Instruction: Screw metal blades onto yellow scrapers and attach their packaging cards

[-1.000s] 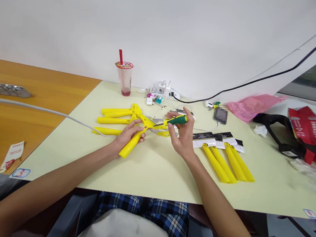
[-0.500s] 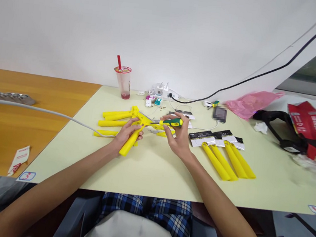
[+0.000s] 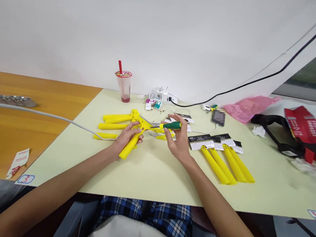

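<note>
My left hand (image 3: 129, 136) is closed round a yellow tool handle (image 3: 130, 145), whose wider head points up and to the right. In my right hand (image 3: 178, 140), the fingers pinch the green and yellow grip of a screwdriver (image 3: 173, 125). Its shaft points left and its tip meets the head of the yellow handle; whether it sits in a screw I cannot tell. More yellow handles (image 3: 115, 118) lie just behind and left of my left hand. Yellow and metal pieces (image 3: 160, 136) lie on the table between my hands.
Several yellow handles (image 3: 218, 167) with black-and-white packets (image 3: 201, 140) lie at the right. Behind stand a cup with a red straw (image 3: 125, 86) and a power strip (image 3: 160, 95). A phone (image 3: 218, 117), a pink bag (image 3: 246, 108) and a red packet (image 3: 310, 130) lie further right. A grey cable (image 3: 47, 115) crosses from the left.
The screwdriver's grip looks turned in my right fingers, showing more green. Both hands keep nearly the same place, and the whole view has shifted slightly.
</note>
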The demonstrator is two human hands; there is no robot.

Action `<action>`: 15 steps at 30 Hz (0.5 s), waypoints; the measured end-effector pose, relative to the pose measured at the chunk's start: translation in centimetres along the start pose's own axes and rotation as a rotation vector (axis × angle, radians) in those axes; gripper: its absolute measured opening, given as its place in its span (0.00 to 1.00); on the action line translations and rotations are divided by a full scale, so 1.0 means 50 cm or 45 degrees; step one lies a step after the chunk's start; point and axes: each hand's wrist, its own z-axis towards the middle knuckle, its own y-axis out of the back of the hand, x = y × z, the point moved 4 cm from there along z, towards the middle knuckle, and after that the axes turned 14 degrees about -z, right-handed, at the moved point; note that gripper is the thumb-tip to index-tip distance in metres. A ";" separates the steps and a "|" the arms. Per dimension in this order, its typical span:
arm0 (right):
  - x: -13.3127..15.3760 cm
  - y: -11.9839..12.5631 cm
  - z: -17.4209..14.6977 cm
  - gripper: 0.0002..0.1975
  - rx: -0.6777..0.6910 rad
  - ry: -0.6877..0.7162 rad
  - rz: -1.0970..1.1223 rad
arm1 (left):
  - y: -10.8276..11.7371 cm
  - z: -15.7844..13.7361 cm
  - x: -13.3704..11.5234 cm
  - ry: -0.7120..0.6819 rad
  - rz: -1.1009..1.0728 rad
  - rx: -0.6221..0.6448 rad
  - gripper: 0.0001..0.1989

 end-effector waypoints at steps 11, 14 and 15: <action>-0.007 0.011 0.008 0.19 -0.004 -0.074 0.000 | 0.005 0.003 0.001 -0.028 -0.002 0.012 0.34; -0.008 0.005 0.003 0.16 0.011 -0.046 -0.041 | 0.002 0.002 -0.003 -0.038 -0.013 0.003 0.34; -0.010 0.005 0.002 0.15 -0.008 -0.030 -0.086 | 0.001 0.002 -0.004 -0.029 -0.009 0.001 0.34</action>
